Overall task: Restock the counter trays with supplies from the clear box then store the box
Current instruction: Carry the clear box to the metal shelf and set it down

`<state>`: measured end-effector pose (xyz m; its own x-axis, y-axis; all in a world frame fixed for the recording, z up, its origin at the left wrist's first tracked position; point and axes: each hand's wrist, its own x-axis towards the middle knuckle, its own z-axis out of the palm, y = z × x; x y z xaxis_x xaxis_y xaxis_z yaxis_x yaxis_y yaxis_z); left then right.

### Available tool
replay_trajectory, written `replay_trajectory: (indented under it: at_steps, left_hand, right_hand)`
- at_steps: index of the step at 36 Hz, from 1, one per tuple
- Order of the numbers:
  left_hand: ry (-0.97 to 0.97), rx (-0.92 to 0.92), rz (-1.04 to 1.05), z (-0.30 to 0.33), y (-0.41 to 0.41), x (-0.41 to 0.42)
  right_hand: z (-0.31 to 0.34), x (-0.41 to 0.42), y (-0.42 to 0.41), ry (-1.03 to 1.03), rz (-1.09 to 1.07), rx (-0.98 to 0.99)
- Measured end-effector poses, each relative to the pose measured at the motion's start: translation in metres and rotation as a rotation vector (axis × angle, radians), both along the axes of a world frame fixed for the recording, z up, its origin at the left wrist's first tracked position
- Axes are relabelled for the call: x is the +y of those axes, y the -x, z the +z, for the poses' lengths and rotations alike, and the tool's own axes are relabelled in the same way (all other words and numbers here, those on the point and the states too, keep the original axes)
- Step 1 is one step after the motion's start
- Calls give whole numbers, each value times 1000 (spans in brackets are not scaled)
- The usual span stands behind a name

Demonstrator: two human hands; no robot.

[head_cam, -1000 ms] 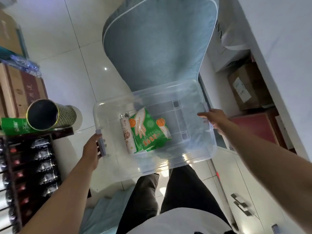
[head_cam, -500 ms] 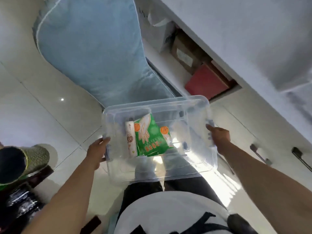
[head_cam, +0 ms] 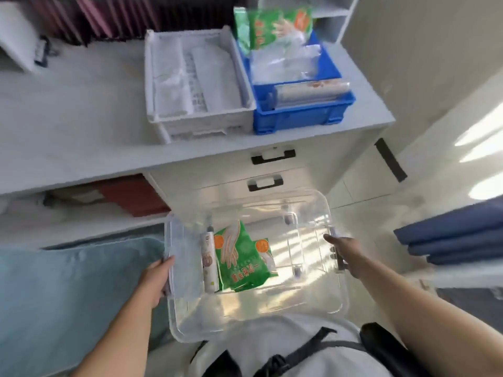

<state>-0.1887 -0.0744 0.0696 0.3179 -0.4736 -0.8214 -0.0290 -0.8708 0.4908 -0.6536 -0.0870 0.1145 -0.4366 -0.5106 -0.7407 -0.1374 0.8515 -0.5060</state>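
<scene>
I hold the clear box (head_cam: 307, 300) in front of my waist, below the counter's edge. My left hand (head_cam: 156, 281) grips its left handle and my right hand (head_cam: 344, 250) grips its right handle. Inside lie a green glove packet (head_cam: 242, 258) and a white tube (head_cam: 209, 263), side by side toward the left. On the white counter (head_cam: 81, 126) stand two trays: a white tray (head_cam: 196, 118) with white wrapped packs, and a blue tray (head_cam: 302, 115) to its right. The blue tray holds clear bags, a long roll and a green packet (head_cam: 272, 25) standing at its back.
White drawers with black handles (head_cam: 273, 155) sit under the trays. A red box (head_cam: 130, 195) lies on the open shelf under the counter, left of the drawers. A light blue cushion (head_cam: 68, 292) is at my left. Folded dark blue cloth (head_cam: 457, 238) rests on a shelf at right.
The box has stayed in both hands while I turned and my view rose from the floor and cushion up to the counter, so the two trays came into sight.
</scene>
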Motion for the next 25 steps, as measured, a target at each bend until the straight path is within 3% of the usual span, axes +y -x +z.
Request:
replay_trajectory:
  at_steps: [12, 19, 25]
  left_hand:
    - [-27, -74, -295, 16, 290, -99]
    - [-226, 112, -304, 13, 429, -101]
    - [-268, 237, -296, 21, 521, -108]
  right_hand:
    - [29, 44, 261, 90, -383, 35]
    - [75, 6, 392, 171, -424, -14]
    - [109, -43, 467, 205, -406, 143]
